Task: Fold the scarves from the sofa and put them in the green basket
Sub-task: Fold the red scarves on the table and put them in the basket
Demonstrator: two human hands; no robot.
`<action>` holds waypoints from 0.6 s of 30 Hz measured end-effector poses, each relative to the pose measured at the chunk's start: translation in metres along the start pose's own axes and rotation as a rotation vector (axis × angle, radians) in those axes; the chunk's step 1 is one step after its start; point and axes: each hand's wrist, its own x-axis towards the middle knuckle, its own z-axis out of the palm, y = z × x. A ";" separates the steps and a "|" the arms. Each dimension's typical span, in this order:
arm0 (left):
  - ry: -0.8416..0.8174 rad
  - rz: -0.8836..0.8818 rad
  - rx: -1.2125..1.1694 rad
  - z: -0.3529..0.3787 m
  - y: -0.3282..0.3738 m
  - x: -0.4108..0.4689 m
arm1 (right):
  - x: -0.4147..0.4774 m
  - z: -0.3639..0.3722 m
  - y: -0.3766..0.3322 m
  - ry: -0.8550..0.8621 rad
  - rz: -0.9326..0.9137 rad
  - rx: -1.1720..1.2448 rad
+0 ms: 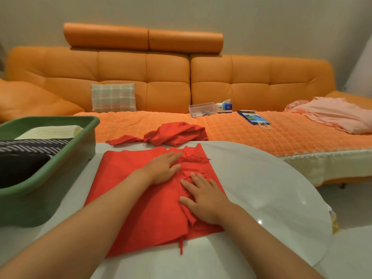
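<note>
A red fringed scarf point(128, 190) lies partly folded on the white table point(261, 188). Its far end point(177, 133) trails bunched onto the orange sofa point(241, 133). My left hand point(164, 168) presses flat on the folded part, fingers straight, near the fringe. My right hand point(203, 198) lies flat on the cloth just to the right, fingers spread. The green basket point(80, 150) stands at the left on the table. It holds a folded dark striped scarf point(30, 150) and a cream one point(52, 131).
On the sofa seat lie a pink garment point(338, 115) at the right, a blue paper bag point(253, 117), a clear plastic box point(201, 109), a tissue box point(224, 106) and a checked cushion point(113, 97). The table's round edge curves down at the right.
</note>
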 end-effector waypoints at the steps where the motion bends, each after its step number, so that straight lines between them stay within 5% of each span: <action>1: 0.086 0.023 -0.041 -0.001 -0.003 -0.003 | 0.000 -0.002 0.006 0.001 -0.006 -0.011; 4: 0.219 0.050 0.014 -0.007 -0.006 -0.016 | -0.001 -0.009 0.022 -0.012 -0.001 -0.029; 11: -0.075 0.051 0.147 0.013 0.028 -0.043 | -0.018 -0.041 0.050 -0.074 0.110 0.031; 15: 0.124 0.000 0.142 0.007 0.056 -0.030 | -0.030 -0.049 0.063 -0.017 0.142 0.209; 18: 0.349 0.022 0.130 -0.001 0.068 -0.009 | -0.032 -0.048 0.071 0.190 0.105 0.477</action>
